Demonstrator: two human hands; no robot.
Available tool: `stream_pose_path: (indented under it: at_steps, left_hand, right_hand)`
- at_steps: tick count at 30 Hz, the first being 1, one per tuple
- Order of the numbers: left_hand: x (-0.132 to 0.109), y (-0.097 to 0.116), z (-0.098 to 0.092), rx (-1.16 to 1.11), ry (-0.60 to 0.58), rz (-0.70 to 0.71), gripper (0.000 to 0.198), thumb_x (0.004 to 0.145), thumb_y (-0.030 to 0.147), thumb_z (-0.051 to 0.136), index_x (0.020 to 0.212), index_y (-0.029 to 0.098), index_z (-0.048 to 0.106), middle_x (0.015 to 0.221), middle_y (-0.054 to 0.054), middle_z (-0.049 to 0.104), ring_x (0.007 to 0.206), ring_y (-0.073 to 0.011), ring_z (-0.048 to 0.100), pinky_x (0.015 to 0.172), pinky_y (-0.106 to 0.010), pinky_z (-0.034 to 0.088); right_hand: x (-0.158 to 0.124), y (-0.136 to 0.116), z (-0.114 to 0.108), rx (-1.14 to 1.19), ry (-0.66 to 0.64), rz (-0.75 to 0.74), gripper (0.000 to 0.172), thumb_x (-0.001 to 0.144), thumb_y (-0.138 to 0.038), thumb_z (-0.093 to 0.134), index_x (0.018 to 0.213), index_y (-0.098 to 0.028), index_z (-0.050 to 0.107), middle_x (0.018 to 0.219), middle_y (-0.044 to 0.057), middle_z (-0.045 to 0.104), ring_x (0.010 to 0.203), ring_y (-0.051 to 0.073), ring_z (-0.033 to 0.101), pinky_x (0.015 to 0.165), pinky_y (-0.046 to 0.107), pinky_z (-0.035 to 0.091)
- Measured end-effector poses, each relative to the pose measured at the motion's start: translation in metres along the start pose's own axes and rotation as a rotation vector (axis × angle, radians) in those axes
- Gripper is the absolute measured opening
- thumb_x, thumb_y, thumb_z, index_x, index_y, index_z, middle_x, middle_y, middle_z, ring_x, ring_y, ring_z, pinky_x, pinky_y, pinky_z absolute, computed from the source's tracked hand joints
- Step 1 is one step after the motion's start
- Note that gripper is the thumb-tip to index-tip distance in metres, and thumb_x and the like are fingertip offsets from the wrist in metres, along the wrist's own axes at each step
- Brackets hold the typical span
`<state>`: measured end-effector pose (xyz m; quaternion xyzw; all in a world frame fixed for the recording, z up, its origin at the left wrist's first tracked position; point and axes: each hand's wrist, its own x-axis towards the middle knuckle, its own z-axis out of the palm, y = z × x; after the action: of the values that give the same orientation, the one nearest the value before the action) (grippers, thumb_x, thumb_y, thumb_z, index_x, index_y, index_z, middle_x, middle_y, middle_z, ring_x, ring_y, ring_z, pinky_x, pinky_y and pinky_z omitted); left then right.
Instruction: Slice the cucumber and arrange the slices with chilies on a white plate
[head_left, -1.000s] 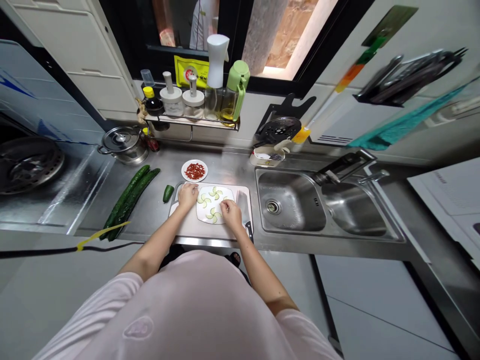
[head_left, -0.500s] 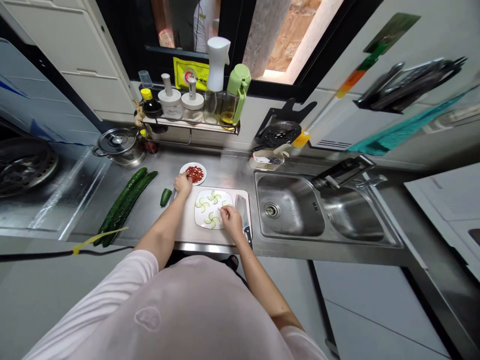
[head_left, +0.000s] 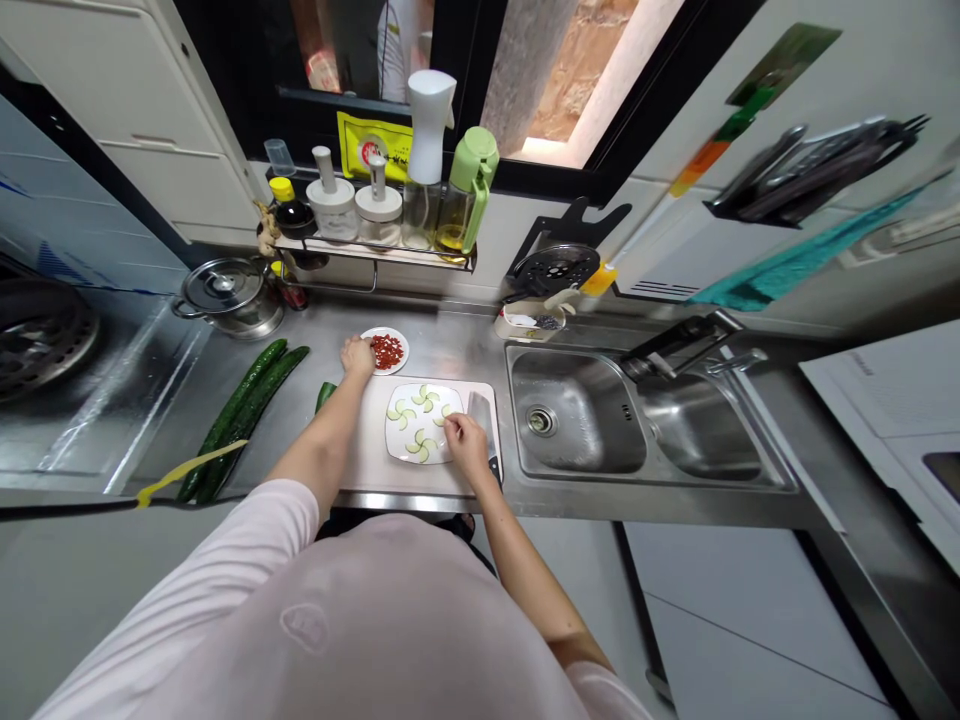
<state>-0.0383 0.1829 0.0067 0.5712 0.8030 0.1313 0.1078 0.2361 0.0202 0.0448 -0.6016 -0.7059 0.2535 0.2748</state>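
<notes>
My left hand (head_left: 358, 357) is at the left rim of a small round white plate (head_left: 403, 361) that carries small red pieces (head_left: 386, 351). Its fingers are curled against that rim. Pinched fingertips of my right hand (head_left: 466, 442) are at the right edge of a squarish white plate (head_left: 394, 447); anything between them is too small to make out. Thin cucumber slices (head_left: 421, 446) form pinwheels on this plate, which rests on a pale cutting board (head_left: 367, 470). Beside my right hand lies a kitchen knife (head_left: 481, 412), partly covered by it.
A short cucumber piece (head_left: 324, 394) lies left of the board, partly behind my left forearm. Two long cucumbers (head_left: 244, 412) lie farther left, near a lidded pot (head_left: 229, 297). A double sink (head_left: 577, 410) is at right; a shelf of bottles and jars (head_left: 375, 248) hangs behind.
My left hand has shifted slightly away from me and to the left along the small plate's rim. My right hand stays at the squarish plate's edge. The view has shifted a little.
</notes>
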Motion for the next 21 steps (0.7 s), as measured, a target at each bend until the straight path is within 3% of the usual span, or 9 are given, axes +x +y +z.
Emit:
stream_pose_path:
  at_steps: [10, 21]
  left_hand:
    - [0.007, -0.005, 0.008, 0.069, 0.014, 0.057, 0.023, 0.081, 0.031, 0.048, 0.092, 0.021, 0.065, 0.101, -0.011, 0.055, 0.098, -0.0255, 0.047, 0.082, -0.037, 0.037]
    - [0.009, -0.005, 0.007, -0.06, 0.016, -0.054, 0.028, 0.084, 0.032, 0.042, 0.09, 0.017, 0.065, 0.101, -0.015, 0.06, 0.097, -0.0256, 0.051, 0.079, -0.035, 0.04]
  right_hand:
    - [0.003, 0.002, 0.0, 0.035, 0.015, 0.012, 0.028, 0.087, -0.033, 0.039, 0.089, -0.018, 0.062, 0.082, 0.005, 0.062, 0.073, 0.015, 0.054, 0.069, 0.025, 0.039]
    - [0.008, 0.01, 0.002, 0.085, 0.066, -0.028, 0.025, 0.086, -0.033, 0.042, 0.084, -0.018, 0.062, 0.075, 0.003, 0.06, 0.068, 0.015, 0.053, 0.064, 0.025, 0.038]
